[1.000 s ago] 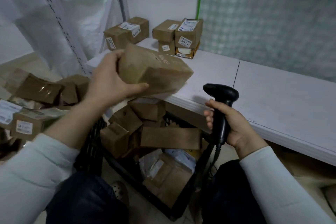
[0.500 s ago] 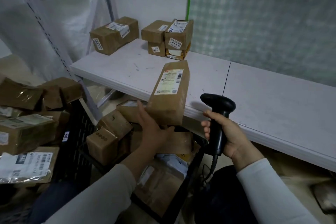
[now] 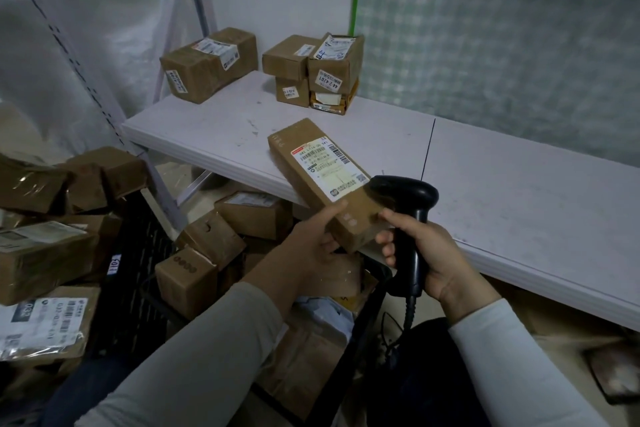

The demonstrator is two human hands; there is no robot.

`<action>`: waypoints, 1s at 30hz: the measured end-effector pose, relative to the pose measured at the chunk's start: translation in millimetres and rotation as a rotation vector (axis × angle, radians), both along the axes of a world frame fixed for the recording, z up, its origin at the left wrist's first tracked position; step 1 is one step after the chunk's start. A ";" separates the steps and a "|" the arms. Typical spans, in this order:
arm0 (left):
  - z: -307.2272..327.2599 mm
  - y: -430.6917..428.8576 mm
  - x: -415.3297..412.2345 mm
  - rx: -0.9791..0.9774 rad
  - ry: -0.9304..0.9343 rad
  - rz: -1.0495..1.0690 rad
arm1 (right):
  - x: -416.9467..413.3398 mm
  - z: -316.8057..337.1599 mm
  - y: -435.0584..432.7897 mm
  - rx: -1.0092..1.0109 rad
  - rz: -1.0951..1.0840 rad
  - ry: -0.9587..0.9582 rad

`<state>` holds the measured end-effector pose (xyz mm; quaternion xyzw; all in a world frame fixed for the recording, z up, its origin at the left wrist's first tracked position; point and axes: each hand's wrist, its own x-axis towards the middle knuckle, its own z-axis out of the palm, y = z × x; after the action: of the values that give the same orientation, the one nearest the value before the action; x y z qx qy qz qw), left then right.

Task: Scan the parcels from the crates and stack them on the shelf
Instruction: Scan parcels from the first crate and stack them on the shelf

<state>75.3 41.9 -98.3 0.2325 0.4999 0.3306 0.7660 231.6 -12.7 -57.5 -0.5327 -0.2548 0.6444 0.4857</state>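
My left hand (image 3: 311, 246) grips the near end of a long brown parcel (image 3: 322, 177), held slanted over the shelf's front edge with its white barcode label facing up. My right hand (image 3: 426, 253) grips the handle of a black barcode scanner (image 3: 405, 198), whose head sits right beside the parcel's label. A black crate (image 3: 367, 322) below my hands holds several brown parcels. The white shelf (image 3: 519, 204) carries one large labelled box (image 3: 207, 64) at the back left and a small stack of boxes (image 3: 315, 71) beside it.
A second pile of parcels (image 3: 45, 246) lies at the left, some wrapped in plastic. A metal shelf upright (image 3: 76, 55) rises at the left with white sheeting behind it. A tiled wall backs the shelf. The scanner's cable hangs down between my knees.
My left hand turned the parcel label-up and swung it toward the right, next to the scanner. The scanner hand stayed roughly in place while the head camera shifted.
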 end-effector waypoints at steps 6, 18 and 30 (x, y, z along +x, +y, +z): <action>-8.9 5.2 -6.3 0.112 0.095 0.011 | 1.8 14.1 -7.2 0.035 -0.008 -0.079; 32.6 21.6 -38.2 0.663 0.403 0.271 | -50.1 82.4 -36.5 0.249 0.076 0.133; 34.0 16.8 -43.3 0.666 0.445 0.356 | -67.0 98.0 -47.3 0.325 0.057 0.229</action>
<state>32.0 58.7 -64.3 0.4427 0.5511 0.5425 0.4538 164.5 -60.0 40.5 -0.3629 -0.3135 0.6649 0.5726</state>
